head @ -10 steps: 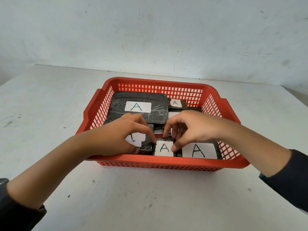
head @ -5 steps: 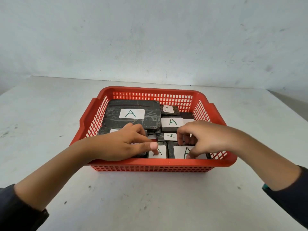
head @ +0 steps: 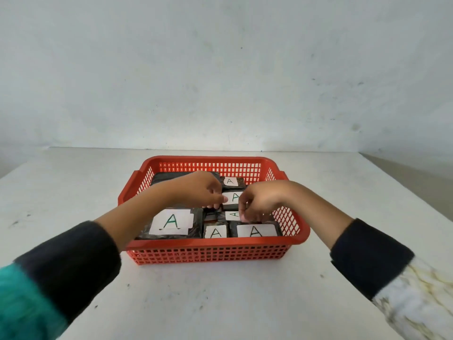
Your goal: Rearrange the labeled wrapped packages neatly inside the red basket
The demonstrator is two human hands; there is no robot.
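Observation:
The red basket (head: 303, 238) stands on the table and holds several black wrapped packages with white "A" labels. A large package (head: 196, 223) lies front left, with a small package (head: 215, 232) and a wider package (head: 256, 231) beside it in the front row. Behind them lie a tiny package (head: 232, 215), a middle package (head: 232, 198) and a back package (head: 230, 181). My left hand (head: 203, 192) pinches the middle package's left edge. My right hand (head: 259, 202) curls over its right end. Another large package (head: 160, 179) at the back left is mostly hidden by my left arm.
The basket sits in the middle of a pale grey table (head: 220, 298) marked with small dark specks. A plain whitish wall (head: 220, 69) rises right behind the table's far edge. The table's right edge runs diagonally at the far right.
Both hands moved from the front row of packages to the middle package farther back. The large front-left package and the two front packages are now uncovered.

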